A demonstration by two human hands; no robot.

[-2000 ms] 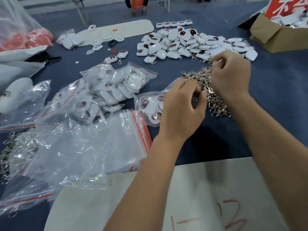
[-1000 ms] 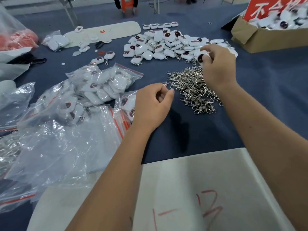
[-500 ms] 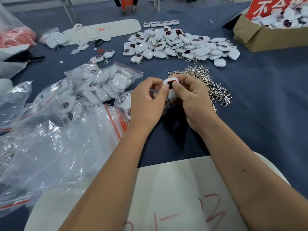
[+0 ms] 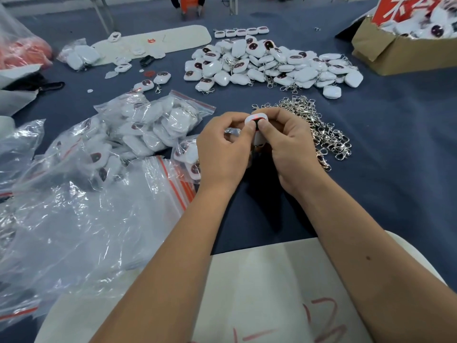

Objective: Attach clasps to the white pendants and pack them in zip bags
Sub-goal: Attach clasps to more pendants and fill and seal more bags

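Blue cloth-covered table (image 4: 395, 149) with both hands meeting over its centre.

One white pendant (image 4: 256, 119) is pinched between the curled fingertips of the left hand (image 4: 223, 152) and the right hand (image 4: 289, 147), held just above the cloth. One tangled heap of metal clasps (image 4: 319, 125) lies beside the right hand; one large pile of loose pendants (image 4: 267, 65) sits beyond. Two filled zip bags (image 4: 153, 120) and a stack of empty ones lie left. One cardboard box (image 4: 395, 53) stands far right.

Clasps (image 4: 319, 125) lie between pendant pile (image 4: 267, 65) and hands (image 4: 257, 149).
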